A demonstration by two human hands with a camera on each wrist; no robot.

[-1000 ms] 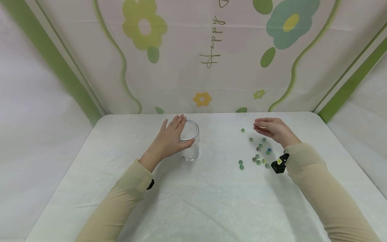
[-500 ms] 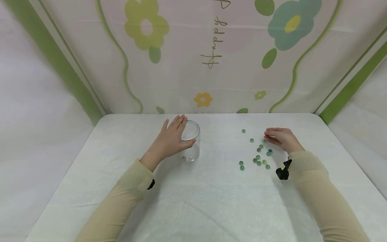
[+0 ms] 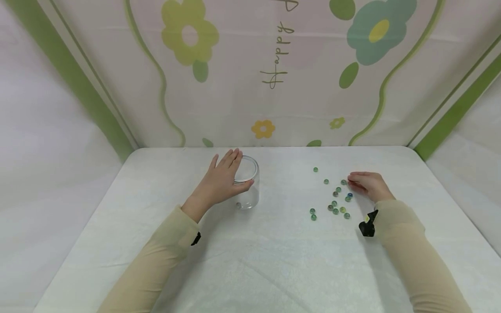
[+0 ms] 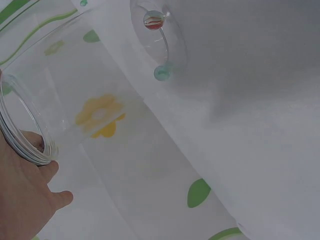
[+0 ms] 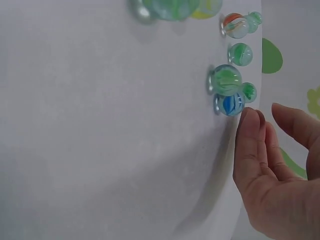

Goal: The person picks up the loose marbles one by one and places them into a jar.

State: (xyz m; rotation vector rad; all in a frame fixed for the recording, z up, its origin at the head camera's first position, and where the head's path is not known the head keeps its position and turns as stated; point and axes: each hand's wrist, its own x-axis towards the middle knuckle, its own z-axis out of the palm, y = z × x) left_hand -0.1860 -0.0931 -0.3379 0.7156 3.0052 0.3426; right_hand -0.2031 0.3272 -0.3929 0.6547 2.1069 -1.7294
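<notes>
Fingers of the left hand (image 3: 219, 180): Set apart and curved around the upper part of a clear, round, straight-sided jar (image 3: 251, 194), thumb on the near side, holding it upright on the table.
Fingers of the right hand (image 3: 369, 184): Close together and bent, the thumb standing apart with nothing visible in the gap; the tips are just beside a small green glass marble (image 3: 343, 182), though whether they touch it cannot be told.
Marbles: A loose scatter of small glass balls (image 3: 335, 211), mostly green, lies to the right of the jar, well apart from it; a blue-swirled marble (image 5: 231, 103) sits just beside a green one.
Inside the jar: A red-and-white-striped clear marble (image 4: 153, 20) lies at the base, seen from the left wrist; a pale green marble (image 4: 161, 72) shows at the base's edge, inside or outside unclear.
Sleeves: Beige fabric (image 3: 415, 243), a black device (image 3: 368, 224) at the right cuff.
Table: A white, cloth-like top (image 3: 266, 261) with rounded far corners and faint creases.
Room: A pale backdrop (image 3: 235, 87) printed with yellow-green, teal and orange flowers rises behind, flanked by white drapes (image 3: 43, 143) and green bands (image 3: 74, 80).
</notes>
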